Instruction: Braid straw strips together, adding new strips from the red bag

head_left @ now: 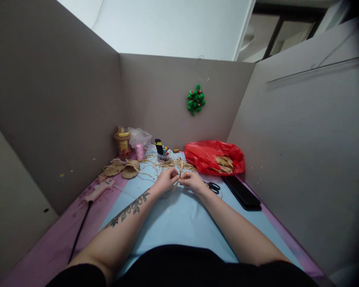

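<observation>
Between my two hands is a thin strip of dry straw [181, 165], standing roughly upright with its lower end hanging under my fingers. My left hand [167, 178] pinches it from the left side, thumb and forefinger together. From the right, my right hand [192, 181] closes its fingertips on the same strip. Loose straw pieces [164, 164] lie scattered just beyond my hands. Black-handled scissors [214, 187] rest beside my right wrist, their blades partly hidden by it.
A red plastic bag [202, 153] with straw stands at the back right, near a black flat case [242, 193]. On the left are a pink glue gun [100, 190], woven pieces [131, 169], pink thread [139, 151] and a drink cup [123, 143]. Grey partitions [167, 95] enclose the table.
</observation>
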Action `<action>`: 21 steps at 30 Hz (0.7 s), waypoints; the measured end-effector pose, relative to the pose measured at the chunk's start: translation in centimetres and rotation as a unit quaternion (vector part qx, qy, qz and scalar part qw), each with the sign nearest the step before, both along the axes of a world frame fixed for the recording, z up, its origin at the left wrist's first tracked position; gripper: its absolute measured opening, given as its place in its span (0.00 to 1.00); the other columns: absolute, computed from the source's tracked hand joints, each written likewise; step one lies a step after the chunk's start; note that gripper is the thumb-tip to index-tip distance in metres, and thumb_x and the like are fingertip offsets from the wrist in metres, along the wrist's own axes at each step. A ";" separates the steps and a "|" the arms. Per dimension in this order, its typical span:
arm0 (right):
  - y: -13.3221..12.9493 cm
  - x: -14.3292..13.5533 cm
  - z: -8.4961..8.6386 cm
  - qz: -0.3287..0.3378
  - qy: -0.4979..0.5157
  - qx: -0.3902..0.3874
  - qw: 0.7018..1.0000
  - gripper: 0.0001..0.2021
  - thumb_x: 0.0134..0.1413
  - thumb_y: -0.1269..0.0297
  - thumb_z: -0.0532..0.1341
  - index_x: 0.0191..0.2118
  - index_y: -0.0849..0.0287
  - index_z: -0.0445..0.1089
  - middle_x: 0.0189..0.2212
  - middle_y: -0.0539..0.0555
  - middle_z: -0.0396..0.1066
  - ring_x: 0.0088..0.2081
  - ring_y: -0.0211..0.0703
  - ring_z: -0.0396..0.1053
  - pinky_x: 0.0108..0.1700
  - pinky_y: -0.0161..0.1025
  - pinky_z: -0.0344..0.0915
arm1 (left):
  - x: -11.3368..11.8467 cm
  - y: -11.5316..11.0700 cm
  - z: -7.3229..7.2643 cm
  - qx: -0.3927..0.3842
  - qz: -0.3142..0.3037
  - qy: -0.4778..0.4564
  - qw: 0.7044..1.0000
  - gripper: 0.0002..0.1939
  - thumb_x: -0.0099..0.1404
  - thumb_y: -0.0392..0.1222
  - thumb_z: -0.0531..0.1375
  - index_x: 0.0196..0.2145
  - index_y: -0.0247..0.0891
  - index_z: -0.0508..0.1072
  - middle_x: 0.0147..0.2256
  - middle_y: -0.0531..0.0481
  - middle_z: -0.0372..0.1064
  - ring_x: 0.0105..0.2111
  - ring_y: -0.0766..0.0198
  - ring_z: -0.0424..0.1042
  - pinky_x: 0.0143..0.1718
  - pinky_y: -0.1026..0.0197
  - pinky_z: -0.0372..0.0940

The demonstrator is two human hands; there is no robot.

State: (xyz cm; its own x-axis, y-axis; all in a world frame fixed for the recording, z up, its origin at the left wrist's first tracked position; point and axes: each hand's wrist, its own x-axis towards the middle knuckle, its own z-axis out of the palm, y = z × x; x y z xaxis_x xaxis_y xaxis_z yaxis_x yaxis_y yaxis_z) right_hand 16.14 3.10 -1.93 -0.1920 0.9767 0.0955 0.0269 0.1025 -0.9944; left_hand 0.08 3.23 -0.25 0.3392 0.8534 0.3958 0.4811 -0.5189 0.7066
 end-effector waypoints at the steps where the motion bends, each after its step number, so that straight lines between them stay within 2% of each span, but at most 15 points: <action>1: 0.0 0.0 -0.1 0.003 0.001 -0.007 1.000 0.15 0.26 0.62 0.70 0.19 0.62 0.64 0.12 0.45 0.63 0.15 0.29 0.56 0.20 0.30 0.50 | 0.0 0.1 0.0 -0.010 -0.007 -0.001 1.000 0.08 0.52 0.36 0.55 0.31 0.33 0.70 0.25 0.52 0.68 0.25 0.69 0.64 0.27 0.68 0.57; 6: 0.0 0.0 -0.2 -0.016 0.017 -0.043 0.999 0.16 0.27 0.60 0.69 0.20 0.61 0.61 0.11 0.45 0.62 0.14 0.32 0.59 0.17 0.29 0.49 | -0.4 0.3 0.5 -0.085 -0.016 0.020 0.996 0.10 0.53 0.39 0.54 0.30 0.31 0.71 0.23 0.51 0.68 0.24 0.68 0.64 0.27 0.67 0.58; 14: 0.0 -0.4 0.1 -0.042 0.081 -0.128 0.988 0.11 0.25 0.69 0.67 0.17 0.61 0.62 0.12 0.49 0.64 0.15 0.34 0.61 0.16 0.30 0.51 | -0.3 -1.2 2.0 -0.119 0.009 0.034 0.992 0.13 0.52 0.42 0.54 0.25 0.30 0.75 0.17 0.52 0.65 0.19 0.69 0.60 0.22 0.67 0.53; 17: 0.1 -0.3 0.0 -0.035 0.115 -0.152 0.981 0.07 0.26 0.71 0.64 0.17 0.61 0.63 0.12 0.50 0.64 0.16 0.34 0.61 0.17 0.31 0.53 | 0.3 -2.0 2.1 -0.092 0.030 0.040 0.994 0.12 0.53 0.41 0.55 0.27 0.31 0.76 0.18 0.51 0.67 0.20 0.68 0.61 0.23 0.67 0.54; 21: 0.4 0.1 -0.3 0.007 0.117 -0.154 0.981 0.05 0.30 0.70 0.62 0.19 0.60 0.63 0.13 0.49 0.63 0.16 0.35 0.61 0.17 0.31 0.53 | 1.1 -2.8 1.8 -0.012 0.035 0.084 0.996 0.11 0.55 0.39 0.54 0.29 0.35 0.76 0.25 0.48 0.72 0.26 0.65 0.65 0.30 0.65 0.57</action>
State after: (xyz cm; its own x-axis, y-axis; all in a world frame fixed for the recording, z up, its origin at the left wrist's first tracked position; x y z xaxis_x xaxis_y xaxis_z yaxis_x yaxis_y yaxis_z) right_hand 16.24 3.48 -2.27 -0.2131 0.9638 -0.1605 -0.2045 -0.2046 -0.9572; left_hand 1.14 0.38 1.56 0.3373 0.8858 0.3186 0.6280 -0.4638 0.6249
